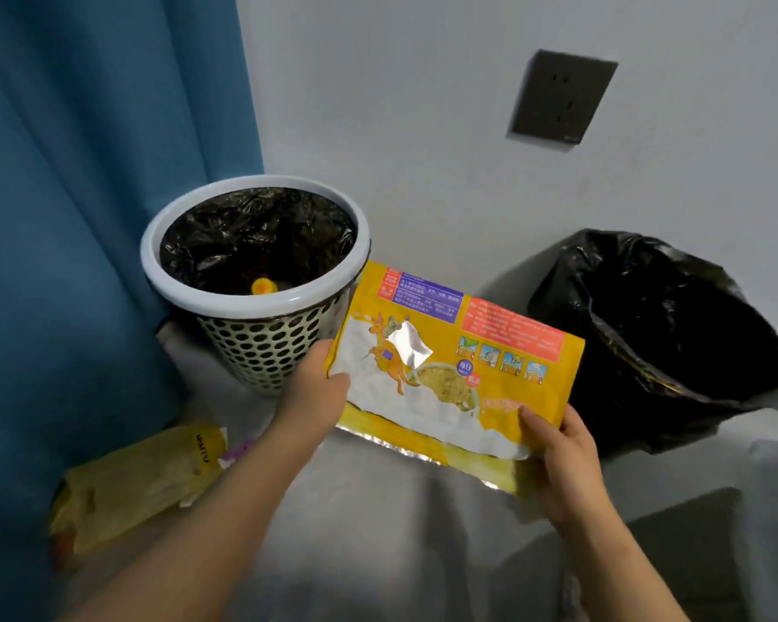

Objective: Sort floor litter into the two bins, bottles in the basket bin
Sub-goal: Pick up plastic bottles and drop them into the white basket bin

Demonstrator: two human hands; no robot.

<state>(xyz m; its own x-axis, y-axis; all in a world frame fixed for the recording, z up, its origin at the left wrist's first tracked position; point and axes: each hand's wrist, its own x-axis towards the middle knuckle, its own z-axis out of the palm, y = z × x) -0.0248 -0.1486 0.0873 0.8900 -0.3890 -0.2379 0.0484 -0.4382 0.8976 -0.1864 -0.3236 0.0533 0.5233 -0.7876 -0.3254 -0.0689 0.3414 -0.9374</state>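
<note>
A large yellow food wrapper point(450, 370) with a cartoon kangaroo and a torn silver edge is held in the air between the two bins. My left hand point(320, 383) grips its left edge. My right hand point(558, 451) pinches its lower right corner. The perforated basket bin point(261, 347) with a white rim and black liner stands at the left; something with an orange cap point(263, 287) shows inside it. A second bin lined with a loose black bag point(656, 343) stands at the right, and its inside is dark.
A yellow paper bag point(140, 482) lies on the grey floor at the lower left, beside a small purple scrap point(239, 451). A blue curtain point(86, 217) hangs at the left. On the white wall behind is a dark socket point(562, 98).
</note>
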